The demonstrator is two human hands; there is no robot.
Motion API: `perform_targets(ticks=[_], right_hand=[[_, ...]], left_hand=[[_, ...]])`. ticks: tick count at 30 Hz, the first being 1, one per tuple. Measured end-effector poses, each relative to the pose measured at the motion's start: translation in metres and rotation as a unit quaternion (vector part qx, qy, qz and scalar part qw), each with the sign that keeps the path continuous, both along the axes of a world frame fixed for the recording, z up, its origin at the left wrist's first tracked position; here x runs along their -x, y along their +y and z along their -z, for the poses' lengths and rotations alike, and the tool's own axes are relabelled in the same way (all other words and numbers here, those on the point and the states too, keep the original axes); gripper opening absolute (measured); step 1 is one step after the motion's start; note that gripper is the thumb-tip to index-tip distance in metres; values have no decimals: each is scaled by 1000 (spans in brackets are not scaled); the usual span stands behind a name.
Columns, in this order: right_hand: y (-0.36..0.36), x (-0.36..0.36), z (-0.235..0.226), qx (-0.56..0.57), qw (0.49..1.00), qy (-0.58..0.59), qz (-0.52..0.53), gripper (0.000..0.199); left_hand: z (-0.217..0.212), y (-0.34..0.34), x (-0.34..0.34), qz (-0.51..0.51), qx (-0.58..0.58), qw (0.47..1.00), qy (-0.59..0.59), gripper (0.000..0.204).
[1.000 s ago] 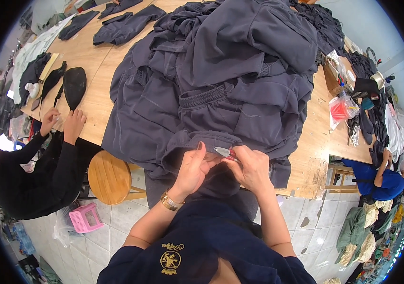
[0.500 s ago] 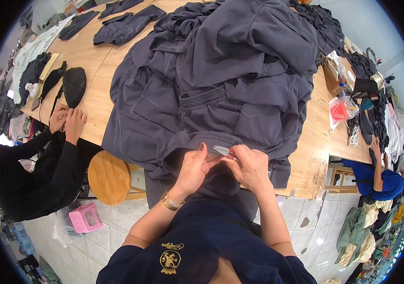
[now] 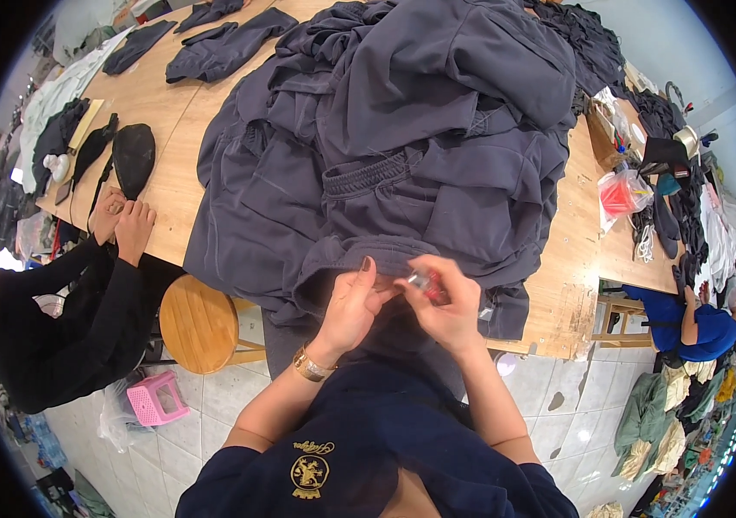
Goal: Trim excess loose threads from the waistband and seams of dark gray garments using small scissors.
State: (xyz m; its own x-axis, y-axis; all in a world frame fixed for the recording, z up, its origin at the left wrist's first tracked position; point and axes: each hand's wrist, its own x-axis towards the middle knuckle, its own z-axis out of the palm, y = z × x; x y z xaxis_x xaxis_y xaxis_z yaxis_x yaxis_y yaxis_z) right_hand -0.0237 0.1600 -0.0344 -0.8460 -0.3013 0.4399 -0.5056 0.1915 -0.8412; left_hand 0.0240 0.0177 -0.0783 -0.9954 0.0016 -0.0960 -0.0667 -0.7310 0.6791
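A pair of dark grey elastic-waist trousers point(image 3: 330, 259) lies at the table's near edge, its waistband opening toward me. My left hand point(image 3: 350, 309) pinches the near edge of that waistband, thumb pointing up. Close beside it on the right, my right hand point(image 3: 452, 312) is closed around small red-handled thread snips point(image 3: 433, 292). Their metal part shows between thumb and fingers, blurred, pointing left toward my left fingertips. Whether the blades touch any thread cannot be made out. Beyond both hands rises a big heap of similar dark grey garments point(image 3: 463, 78).
A wooden table point(image 3: 558, 298) carries the heap. At left, a person's hands point(image 3: 126, 226) rest by dark cloth pieces point(image 3: 135, 160); a round wooden stool point(image 3: 199, 324) and pink plastic stool point(image 3: 157, 399) stand nearby. Another person in blue point(image 3: 703, 332) works at far right near a red-and-clear bag point(image 3: 622, 194).
My right hand has turned and lifted slightly, swinging the snips so that their pointed blades no longer show clearly. My left hand keeps its hold on the waistband.
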Motion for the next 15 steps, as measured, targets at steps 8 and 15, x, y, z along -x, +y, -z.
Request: perform_targets(ticks=[8,15], right_hand=[[-1,-3,19,-37,993,115,17,20],[15,-11,23,74,985,-142,59,17]], left_hand=[[-14,8,-2,1,-16,1000,24,38],[-26,4,3,-12,-54,998,-8,39]])
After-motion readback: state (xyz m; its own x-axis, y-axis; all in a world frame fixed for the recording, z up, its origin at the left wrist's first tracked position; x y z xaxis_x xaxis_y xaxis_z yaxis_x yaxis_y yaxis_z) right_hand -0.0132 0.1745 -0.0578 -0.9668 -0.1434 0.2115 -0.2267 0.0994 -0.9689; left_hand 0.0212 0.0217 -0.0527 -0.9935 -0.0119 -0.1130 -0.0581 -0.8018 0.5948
